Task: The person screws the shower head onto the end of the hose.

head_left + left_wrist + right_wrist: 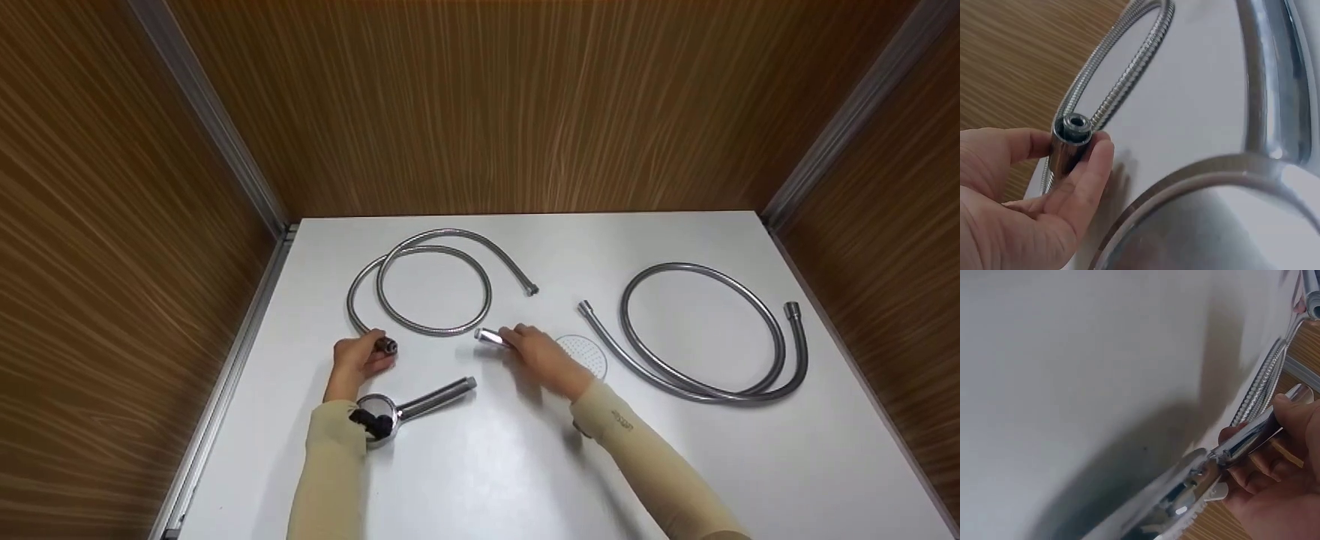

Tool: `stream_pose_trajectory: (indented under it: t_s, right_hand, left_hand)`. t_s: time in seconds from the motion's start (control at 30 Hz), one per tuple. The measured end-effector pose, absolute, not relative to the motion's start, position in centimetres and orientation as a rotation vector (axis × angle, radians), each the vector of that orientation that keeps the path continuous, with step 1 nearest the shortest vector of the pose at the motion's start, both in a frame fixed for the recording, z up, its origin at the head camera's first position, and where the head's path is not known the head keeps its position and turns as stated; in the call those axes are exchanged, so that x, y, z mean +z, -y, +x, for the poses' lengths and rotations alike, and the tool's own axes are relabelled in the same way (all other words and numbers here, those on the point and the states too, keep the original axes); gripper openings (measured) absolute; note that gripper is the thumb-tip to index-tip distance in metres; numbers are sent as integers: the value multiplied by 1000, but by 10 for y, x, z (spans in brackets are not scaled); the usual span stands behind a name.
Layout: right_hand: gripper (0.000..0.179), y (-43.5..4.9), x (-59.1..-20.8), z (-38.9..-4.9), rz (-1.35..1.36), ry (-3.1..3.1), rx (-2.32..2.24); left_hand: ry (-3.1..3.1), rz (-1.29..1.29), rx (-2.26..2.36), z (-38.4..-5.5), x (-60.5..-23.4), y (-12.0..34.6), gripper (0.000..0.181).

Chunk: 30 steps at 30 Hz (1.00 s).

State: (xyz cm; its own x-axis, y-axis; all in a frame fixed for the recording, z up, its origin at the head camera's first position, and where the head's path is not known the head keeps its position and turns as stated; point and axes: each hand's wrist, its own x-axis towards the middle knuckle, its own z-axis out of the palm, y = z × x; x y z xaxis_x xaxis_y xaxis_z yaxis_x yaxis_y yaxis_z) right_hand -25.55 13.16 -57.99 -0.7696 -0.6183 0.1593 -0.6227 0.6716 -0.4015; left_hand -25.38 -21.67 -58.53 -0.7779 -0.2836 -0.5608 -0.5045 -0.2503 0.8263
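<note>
In the head view my left hand [358, 361] grips the end connector [386, 346] of a coiled metal shower hose [439, 330]. The left wrist view shows the connector [1069, 143] between thumb and fingers, its round opening facing up. My right hand [546, 361] holds a chrome shower head by its handle [491, 337]. Its round white spray face [589, 352], dotted with holes, shows past the hand. The handle's end points left toward the hose connector, apart from it. A second shower head [436, 399] with a chrome handle lies on the table beneath the left wrist.
Another grey shower hose [697, 268] lies coiled on the right of the white table [480, 480]. The first hose's other end [531, 289] lies near the table's middle. Wood-patterned panels [510, 112] wall in the back and both sides.
</note>
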Motion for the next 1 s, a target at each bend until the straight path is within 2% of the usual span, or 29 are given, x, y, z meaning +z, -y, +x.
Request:
stream_pose_trajectory:
  t_s: [0.13,0.37,0.5,0.67,0.8,1.0]
  right_hand:
    - [41,-126,-573,-254,1056,2883,724]
    - [36,-117,-567,-256,1086,2871,707]
    - [39,-113,-565,-258,1084,2884,704]
    - [32,-109,-561,-260,1115,2857,640]
    - [27,-105,-559,-262,1142,2827,625]
    - [31,-99,-558,-264,1168,2827,653]
  left_hand:
    - [-1641,-930,2237,-255,-586,215,16]
    - [-1520,-813,2312,-257,-586,206,10]
    - [-1498,-768,2345,-258,-587,200,10]
    - [-1494,-712,2372,-258,-587,192,13]
    - [-1486,-702,2391,-258,-587,187,9]
    - [-1449,-699,2435,-260,-586,181,7]
